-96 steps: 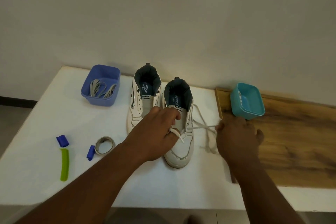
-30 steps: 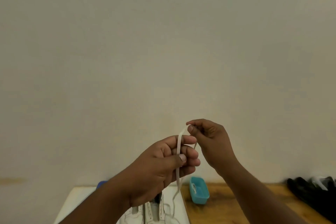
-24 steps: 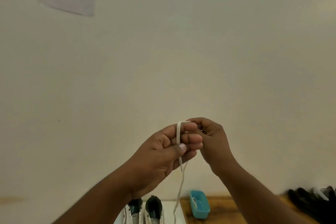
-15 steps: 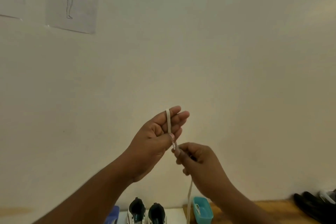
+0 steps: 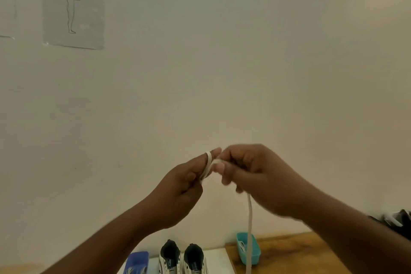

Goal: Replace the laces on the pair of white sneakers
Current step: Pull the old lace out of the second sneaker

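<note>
Since half a second ago the right hand (image 5: 255, 176) has come back up from below to meet the left hand (image 5: 184, 187), laying another turn of the white lace (image 5: 249, 218) around the left fingers (image 5: 214, 153). So the pulled-out old lace is probably being coiled up, with relacing not yet begun. Left fingers are near-straight with lace looped round them; right fingers are curled tight, pinching the lace, whose tail hangs toward the white sneakers (image 5: 183, 259) on the bench (image 5: 216, 260) below.

sneakers (image 5: 182, 259) between two tubs (image 5: 136, 262), seemingly
</note>
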`<action>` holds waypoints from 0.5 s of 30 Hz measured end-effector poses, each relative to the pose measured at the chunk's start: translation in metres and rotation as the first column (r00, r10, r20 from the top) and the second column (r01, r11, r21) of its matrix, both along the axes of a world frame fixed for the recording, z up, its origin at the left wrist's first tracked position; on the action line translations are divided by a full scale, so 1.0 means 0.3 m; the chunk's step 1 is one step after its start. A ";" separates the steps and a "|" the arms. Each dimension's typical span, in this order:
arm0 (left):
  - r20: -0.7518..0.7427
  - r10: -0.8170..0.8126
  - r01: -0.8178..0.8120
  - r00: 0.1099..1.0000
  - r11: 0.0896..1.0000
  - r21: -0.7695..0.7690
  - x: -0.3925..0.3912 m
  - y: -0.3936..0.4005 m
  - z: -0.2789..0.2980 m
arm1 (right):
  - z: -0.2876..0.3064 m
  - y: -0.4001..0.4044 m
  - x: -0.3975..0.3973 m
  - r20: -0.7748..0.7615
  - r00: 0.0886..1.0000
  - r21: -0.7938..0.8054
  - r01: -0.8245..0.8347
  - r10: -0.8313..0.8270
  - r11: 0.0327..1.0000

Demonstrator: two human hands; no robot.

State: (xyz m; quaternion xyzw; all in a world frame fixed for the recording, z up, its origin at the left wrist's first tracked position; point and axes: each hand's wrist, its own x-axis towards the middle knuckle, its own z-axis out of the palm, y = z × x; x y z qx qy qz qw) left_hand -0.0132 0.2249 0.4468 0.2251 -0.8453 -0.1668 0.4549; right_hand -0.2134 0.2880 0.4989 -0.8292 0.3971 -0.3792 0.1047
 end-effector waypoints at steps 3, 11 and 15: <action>0.040 -0.056 0.050 0.998 0.989 0.142 -0.019 0.032 -0.013 | 0.083 -0.043 -0.021 -0.086 0.993 -0.136 0.062 -0.075 0.989; -0.246 -0.244 0.332 0.938 0.836 0.437 -0.048 0.135 0.036 | 0.077 -0.171 -0.034 0.061 0.998 -0.031 0.020 -0.018 0.999; -0.319 -0.239 0.353 0.917 0.859 0.371 -0.020 0.147 0.069 | -0.062 -0.147 -0.018 0.100 0.995 0.005 0.030 -0.030 1.000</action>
